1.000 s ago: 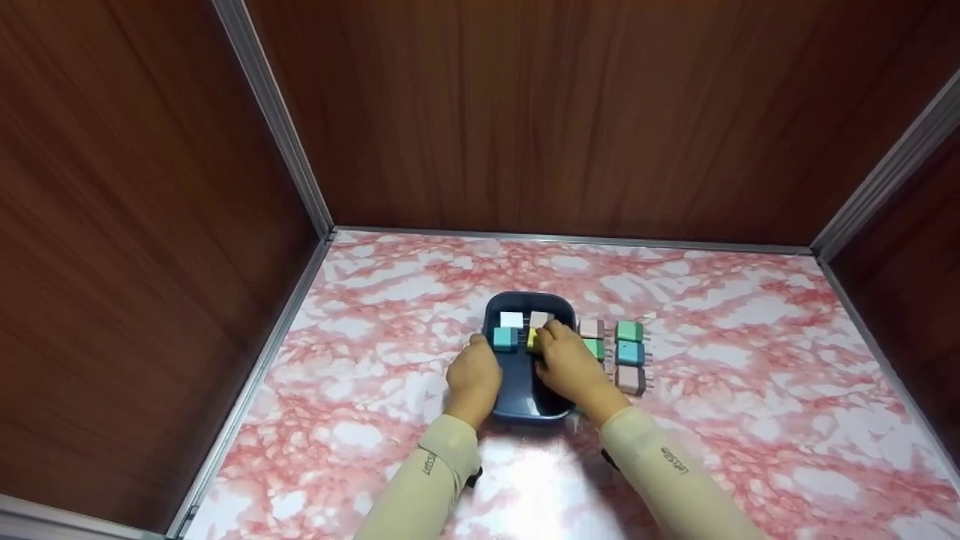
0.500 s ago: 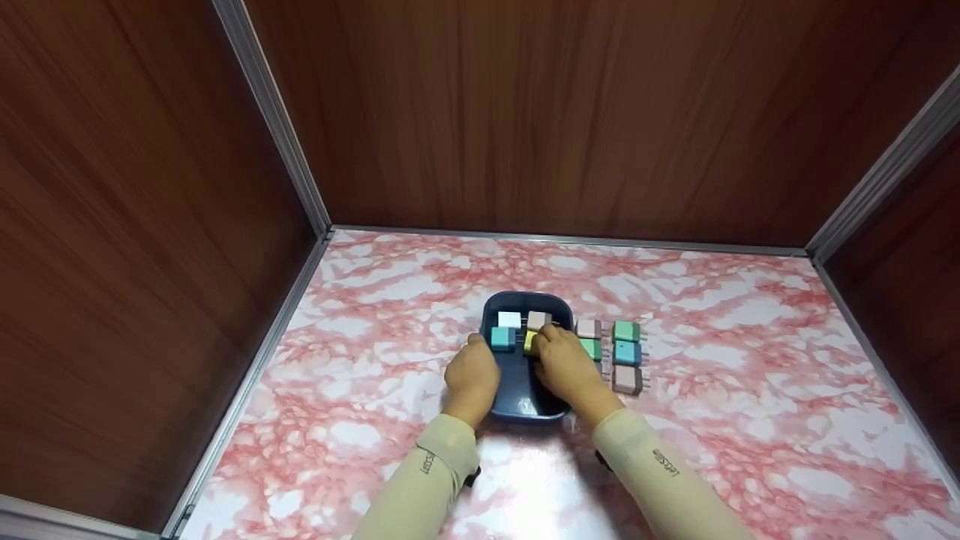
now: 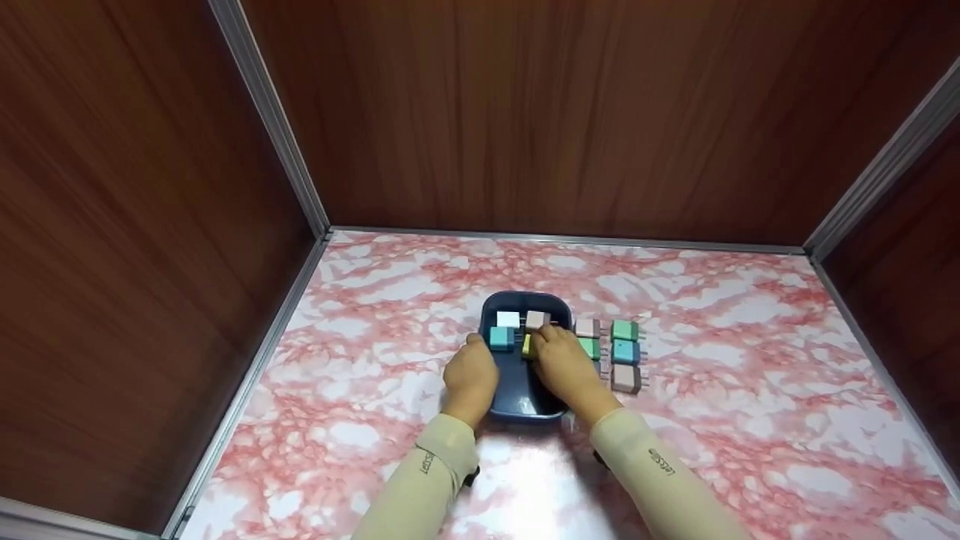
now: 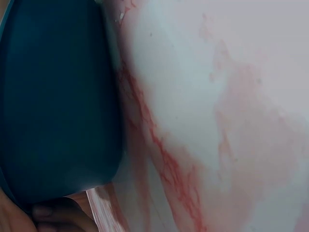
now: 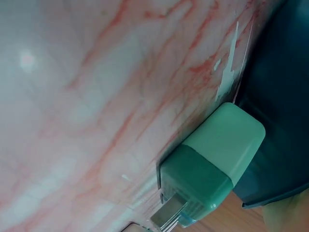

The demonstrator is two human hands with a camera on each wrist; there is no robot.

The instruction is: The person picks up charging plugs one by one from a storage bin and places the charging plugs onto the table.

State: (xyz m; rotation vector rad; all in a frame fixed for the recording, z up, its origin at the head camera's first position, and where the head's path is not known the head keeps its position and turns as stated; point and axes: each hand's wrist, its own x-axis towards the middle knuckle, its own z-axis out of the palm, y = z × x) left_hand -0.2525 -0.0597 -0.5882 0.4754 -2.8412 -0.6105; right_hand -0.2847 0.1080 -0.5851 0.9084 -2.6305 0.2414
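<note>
Navy blue and round-cornered, the tray [image 3: 514, 382] sits just below the centre of the frame, where we see two bare hands at work. At its left rim, the left hand [image 3: 471, 373] grips the edge, fingers curled. From the lower right, the right hand [image 3: 562, 361] reaches over the opposite side, its bent fingers holding a yellow block [image 3: 528, 346] inside the tray; most of that block is hidden from us.

Around it in the tray's upper half we count a white block [image 3: 508, 319], a pale pink block [image 3: 537, 321] and a teal block [image 3: 502, 338]. Right of the tray, partly behind the right hand, lie a pink block [image 3: 586, 328] and a green block [image 3: 589, 348]; farther right, a column runs from a mint block [image 3: 624, 330] through a blue block [image 3: 624, 352] to a mauve block [image 3: 625, 378]. From the right wrist, we get a close look at a two-tone block [image 5: 212, 154] with metal prongs, just beside the tray. Red-and-white marbling covers the tabletop [image 3: 750, 360], with wood-grain panels [image 3: 562, 112] rising behind.
</note>
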